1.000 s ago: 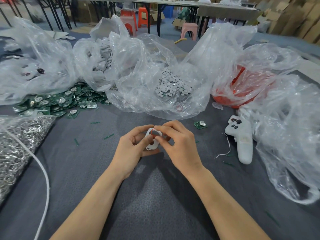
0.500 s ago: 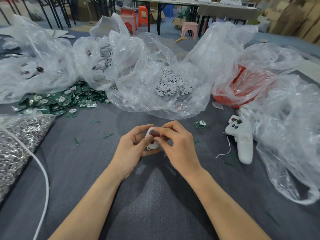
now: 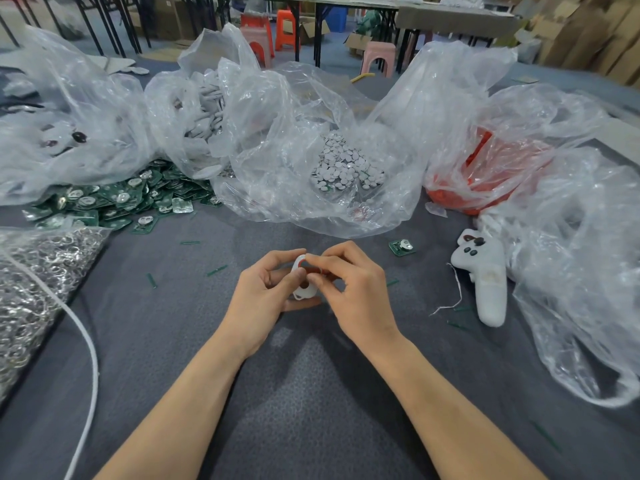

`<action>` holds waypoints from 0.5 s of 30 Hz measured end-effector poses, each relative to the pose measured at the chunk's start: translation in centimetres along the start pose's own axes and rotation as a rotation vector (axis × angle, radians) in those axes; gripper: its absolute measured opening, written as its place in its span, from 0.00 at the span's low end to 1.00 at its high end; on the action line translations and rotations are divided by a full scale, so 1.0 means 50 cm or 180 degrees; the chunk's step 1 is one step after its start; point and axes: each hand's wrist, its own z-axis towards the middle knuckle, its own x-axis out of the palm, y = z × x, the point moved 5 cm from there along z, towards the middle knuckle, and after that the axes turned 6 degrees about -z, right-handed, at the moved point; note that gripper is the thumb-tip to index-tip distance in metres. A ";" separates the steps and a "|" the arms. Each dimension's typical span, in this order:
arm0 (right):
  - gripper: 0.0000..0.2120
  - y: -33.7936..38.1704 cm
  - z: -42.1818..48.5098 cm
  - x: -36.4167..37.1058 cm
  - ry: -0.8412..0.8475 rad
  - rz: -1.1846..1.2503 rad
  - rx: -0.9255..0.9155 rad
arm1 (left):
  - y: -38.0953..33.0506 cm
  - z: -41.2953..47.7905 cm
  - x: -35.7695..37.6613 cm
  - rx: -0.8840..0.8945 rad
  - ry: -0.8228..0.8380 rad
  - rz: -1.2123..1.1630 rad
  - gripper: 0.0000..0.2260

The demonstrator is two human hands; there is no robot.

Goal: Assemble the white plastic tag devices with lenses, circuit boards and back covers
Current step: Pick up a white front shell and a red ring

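Over the grey tabletop (image 3: 311, 393) the left hand (image 3: 263, 292) grips a white tag shell (image 3: 303, 291) while the right hand (image 3: 353, 289) pinches at its upper end, where a red spot shows. One loose circuit board (image 3: 401, 246) lies nearby to the right. A heap of green boards (image 3: 114, 202) sits far left beside clear plastic bags (image 3: 311, 140).

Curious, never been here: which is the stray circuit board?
Find the clear bag of white discs mid-table. Just before it, right of the right hand, lies a green circuit board. It lies alone; the other boards are heaped far left.

Grey table (image 3: 311, 410) carries circuit boards (image 3: 114, 202), bags (image 3: 311, 161), controller (image 3: 485, 282).
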 end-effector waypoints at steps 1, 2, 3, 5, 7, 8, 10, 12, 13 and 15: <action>0.13 0.000 -0.001 0.001 -0.0016 0.0028 -0.0001 | -0.002 0.000 0.000 -0.0010 0.0005 -0.0038 0.11; 0.12 -0.001 -0.001 0.002 -0.0020 0.0094 0.0030 | -0.004 -0.001 0.001 -0.0029 0.0020 -0.0074 0.12; 0.12 -0.003 -0.001 0.004 -0.0010 0.0194 0.0095 | -0.005 -0.001 0.001 -0.0053 0.0037 -0.0102 0.13; 0.11 -0.008 0.001 0.007 0.0036 0.0452 0.0280 | -0.009 -0.001 0.000 -0.0092 0.0060 -0.0153 0.13; 0.10 -0.013 0.003 0.009 0.0101 0.0692 0.0437 | -0.012 -0.001 -0.001 -0.0134 0.0081 -0.0240 0.12; 0.10 -0.015 0.002 0.010 0.0147 0.0801 0.0492 | -0.013 -0.001 -0.001 -0.0150 0.0095 -0.0276 0.12; 0.09 -0.017 0.001 0.015 0.0259 0.1017 0.0587 | -0.015 -0.002 0.000 -0.0157 0.0106 -0.0316 0.12; 0.11 -0.021 0.000 0.023 0.0391 0.1277 0.0793 | -0.016 -0.002 0.001 -0.0122 0.0060 -0.0337 0.12; 0.11 -0.024 0.000 0.028 0.0468 0.1478 0.0962 | -0.016 -0.001 0.000 -0.0100 0.0017 -0.0341 0.12; 0.11 -0.030 0.001 0.036 0.0616 0.2073 0.1258 | -0.016 0.000 0.000 -0.0093 -0.0062 -0.0396 0.12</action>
